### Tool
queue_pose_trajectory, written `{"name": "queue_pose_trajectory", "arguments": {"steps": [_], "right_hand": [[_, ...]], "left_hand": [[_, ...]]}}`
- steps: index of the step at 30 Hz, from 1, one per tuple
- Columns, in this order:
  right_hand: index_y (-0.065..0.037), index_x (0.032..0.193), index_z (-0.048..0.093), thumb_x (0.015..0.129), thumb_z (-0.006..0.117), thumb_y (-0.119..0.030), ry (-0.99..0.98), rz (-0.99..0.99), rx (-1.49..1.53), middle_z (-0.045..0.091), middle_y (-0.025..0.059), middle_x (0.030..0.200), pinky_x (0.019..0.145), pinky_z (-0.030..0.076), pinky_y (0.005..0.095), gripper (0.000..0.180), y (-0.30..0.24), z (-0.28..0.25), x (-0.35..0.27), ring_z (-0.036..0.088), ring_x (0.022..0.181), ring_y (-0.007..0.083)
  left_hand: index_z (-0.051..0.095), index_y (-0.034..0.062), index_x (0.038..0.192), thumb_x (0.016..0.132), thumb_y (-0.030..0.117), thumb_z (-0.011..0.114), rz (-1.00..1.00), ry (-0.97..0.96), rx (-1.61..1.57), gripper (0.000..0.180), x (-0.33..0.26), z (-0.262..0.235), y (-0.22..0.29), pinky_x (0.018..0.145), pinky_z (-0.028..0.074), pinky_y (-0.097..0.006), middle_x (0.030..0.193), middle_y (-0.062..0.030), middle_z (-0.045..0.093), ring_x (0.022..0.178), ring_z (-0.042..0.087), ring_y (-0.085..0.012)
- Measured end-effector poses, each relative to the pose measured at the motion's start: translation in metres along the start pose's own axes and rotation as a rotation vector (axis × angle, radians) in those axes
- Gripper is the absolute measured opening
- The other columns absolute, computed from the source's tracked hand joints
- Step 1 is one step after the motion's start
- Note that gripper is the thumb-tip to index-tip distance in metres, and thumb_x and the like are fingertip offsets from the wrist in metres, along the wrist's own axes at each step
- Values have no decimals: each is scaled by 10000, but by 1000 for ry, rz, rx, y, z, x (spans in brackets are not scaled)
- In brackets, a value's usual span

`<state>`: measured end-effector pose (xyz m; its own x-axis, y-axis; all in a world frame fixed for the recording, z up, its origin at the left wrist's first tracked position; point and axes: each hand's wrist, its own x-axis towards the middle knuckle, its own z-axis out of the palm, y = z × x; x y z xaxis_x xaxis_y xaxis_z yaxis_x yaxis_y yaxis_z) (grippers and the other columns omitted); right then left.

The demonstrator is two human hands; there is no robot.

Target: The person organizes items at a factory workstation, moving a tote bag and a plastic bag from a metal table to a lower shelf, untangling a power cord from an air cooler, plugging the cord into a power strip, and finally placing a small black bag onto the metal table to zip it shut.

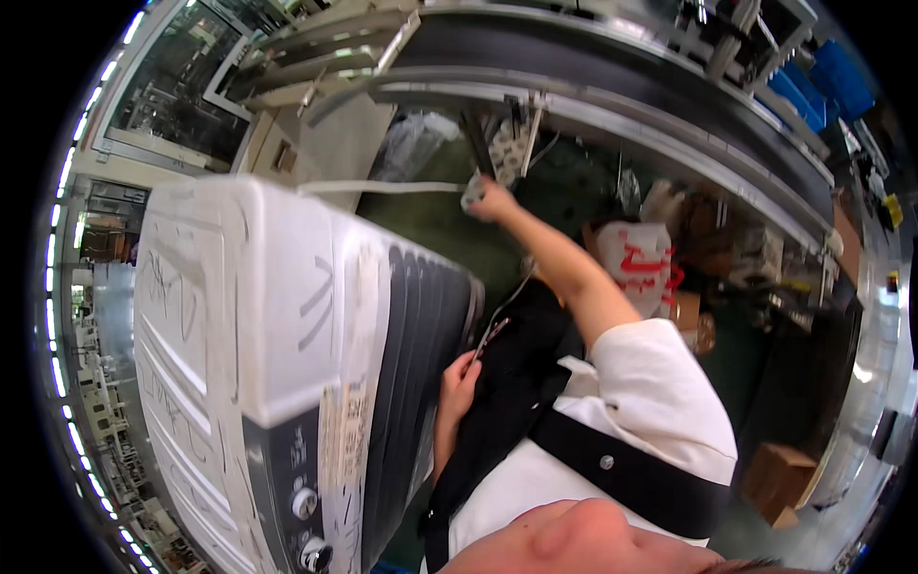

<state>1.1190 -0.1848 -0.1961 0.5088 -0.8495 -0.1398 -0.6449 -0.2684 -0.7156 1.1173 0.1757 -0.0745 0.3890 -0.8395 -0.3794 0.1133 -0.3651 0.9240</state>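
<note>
My right hand reaches far out over the floor, its fingers closed round a small white piece. From that piece a pale band or cord stretches left toward the top corner of a large white and dark grey appliance. Close to my body, my left hand is closed on a slim dark object, whose kind I cannot make out. A thin light cord shows just beyond it. Dark ribs and two round knobs mark the appliance's side; scribbled lines run over its white casing.
Across the far side runs a long dark conveyor with a metal rail. A white bag with red print and a cardboard box are on the right. Clear plastic lies under the conveyor; blue bins stand at far right.
</note>
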Motion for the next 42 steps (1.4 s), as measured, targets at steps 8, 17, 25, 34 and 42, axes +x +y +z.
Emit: {"name": "queue_pose_trajectory", "arguments": {"steps": [8, 17, 25, 34, 42], "right_hand": [[-45, 879, 627, 790, 548, -328, -185, -137, -162, 592, 226, 916, 726, 487, 453, 307, -82, 27, 37, 597, 832, 379], [-49, 904, 589, 866, 472, -237, 327, 14, 260, 590, 197, 816, 668, 443, 456, 225, -21, -13, -24, 552, 791, 407], [-39, 1036, 567, 884, 446, -230, 609, -128, 375, 584, 171, 909, 716, 448, 420, 272, -26, -40, -94, 564, 838, 368], [-53, 953, 588, 857, 459, -268, 579, -6, 260, 601, 188, 901, 713, 439, 451, 269, -18, -71, -147, 556, 853, 387], [-37, 1019, 601, 856, 481, -265, 539, -109, 242, 614, 202, 892, 736, 456, 408, 305, -19, -74, -168, 581, 860, 368]], "left_hand": [[568, -52, 1052, 850, 116, 562, -80, 126, 7, 263, 44, 44, 34, 725, 415, -204, 879, -17, 601, 805, 531, -71], [548, -53, 1084, 859, 136, 563, -242, 153, -55, 294, 23, 60, 24, 717, 419, -198, 875, -27, 609, 788, 539, -69], [565, -41, 1047, 849, 120, 564, -119, -119, 83, 255, 5, 41, 14, 668, 419, -199, 825, -16, 600, 742, 526, -56], [584, -39, 1000, 833, 154, 580, 51, -299, 220, 256, 13, 53, -1, 620, 425, -224, 751, -40, 611, 685, 536, -71], [579, -57, 1008, 843, 110, 568, 99, -167, 58, 235, -3, 51, -17, 673, 417, -193, 826, -14, 603, 748, 529, -54]]}}
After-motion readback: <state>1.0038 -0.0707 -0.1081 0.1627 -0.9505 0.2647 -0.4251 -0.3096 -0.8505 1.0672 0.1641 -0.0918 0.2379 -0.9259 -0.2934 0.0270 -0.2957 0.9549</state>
